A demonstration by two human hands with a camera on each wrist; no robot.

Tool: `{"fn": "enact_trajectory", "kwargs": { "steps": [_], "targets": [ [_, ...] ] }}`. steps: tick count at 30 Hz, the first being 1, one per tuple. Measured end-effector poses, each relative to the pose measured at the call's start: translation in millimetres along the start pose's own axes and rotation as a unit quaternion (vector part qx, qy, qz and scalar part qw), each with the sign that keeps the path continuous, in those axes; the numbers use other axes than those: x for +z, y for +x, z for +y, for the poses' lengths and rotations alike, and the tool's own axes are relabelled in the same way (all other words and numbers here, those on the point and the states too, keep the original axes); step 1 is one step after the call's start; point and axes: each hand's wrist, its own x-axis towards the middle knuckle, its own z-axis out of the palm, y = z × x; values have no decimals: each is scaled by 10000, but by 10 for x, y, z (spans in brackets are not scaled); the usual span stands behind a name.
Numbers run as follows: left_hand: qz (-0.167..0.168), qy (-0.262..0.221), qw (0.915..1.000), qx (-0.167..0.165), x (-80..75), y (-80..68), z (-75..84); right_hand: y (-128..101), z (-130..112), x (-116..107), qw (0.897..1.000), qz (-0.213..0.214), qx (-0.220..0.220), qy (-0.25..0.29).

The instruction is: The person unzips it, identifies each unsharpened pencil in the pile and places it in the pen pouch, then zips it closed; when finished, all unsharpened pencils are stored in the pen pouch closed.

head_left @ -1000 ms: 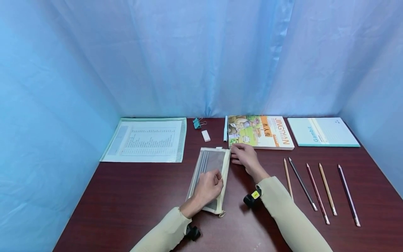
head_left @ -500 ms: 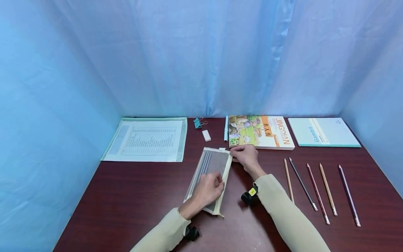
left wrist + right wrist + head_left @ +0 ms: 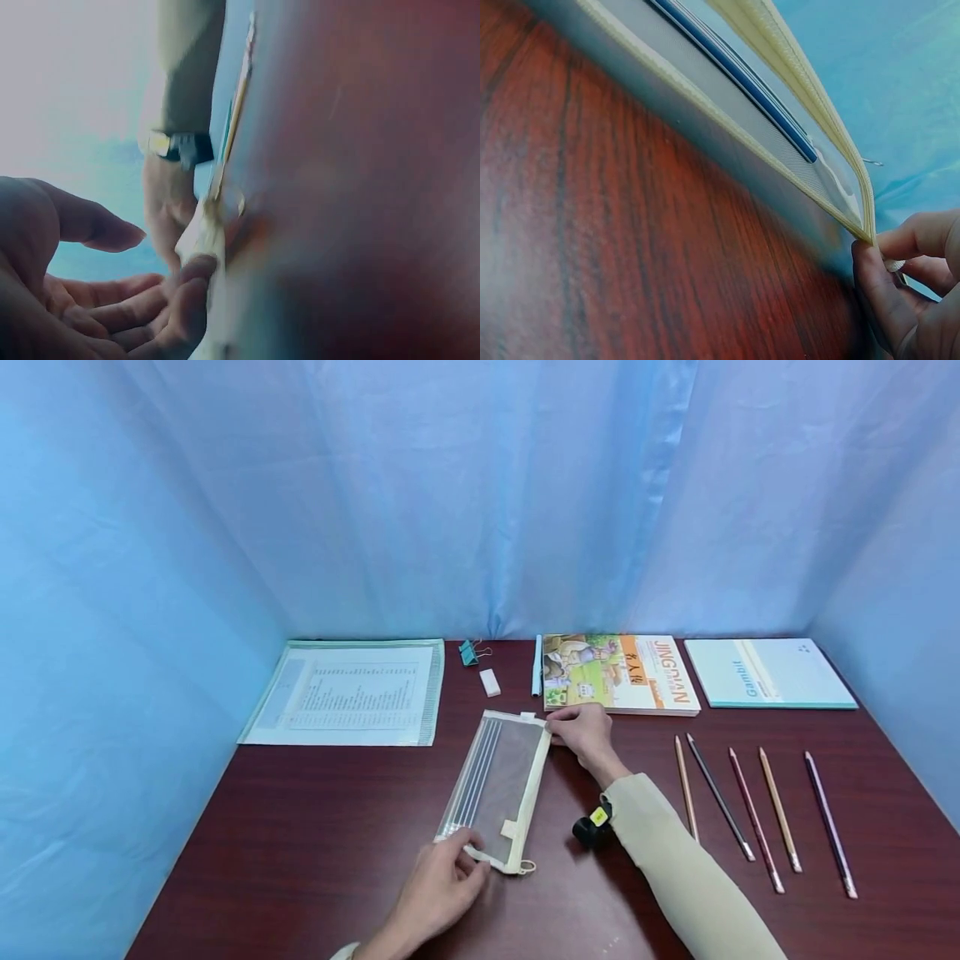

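While right hand [image 3: 583, 732] pinches the pouch [image 3: 498, 781] corner, left hand [image 3: 438, 890] fingers touch its near end.

Left wrist view blurred; left hand [image 3: 435, 893] wrist cut by bottom edge; pencil case [image 3: 497, 789] contents indistinct.

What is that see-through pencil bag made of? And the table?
The pencil bag looks like clear mesh plastic with cream fabric edging: the pencils inside show through, and the right wrist view shows a fine weave. The table looks like glossy dark red wood, maybe laminate; grain lines show.
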Motion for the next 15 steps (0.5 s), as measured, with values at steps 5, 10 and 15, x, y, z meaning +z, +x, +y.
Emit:
{"fn": "enact_trajectory", "kwargs": {
  "steps": [5, 10, 15],
  "targets": [
    [-702, -1384, 9867, -476, 47, -175, -47, 7, 12, 10, 10000, -27, 25, 15],
    [-776, -2702, 9532, -1112, 107, -182, -57, -9, 34, 5, 9999, -38, 55, 75],
    [-412, -3644, 9172, -1555, 112, -159, -115, -32, 35, -6, 9997, 52, -50, -220]
  ]
}}
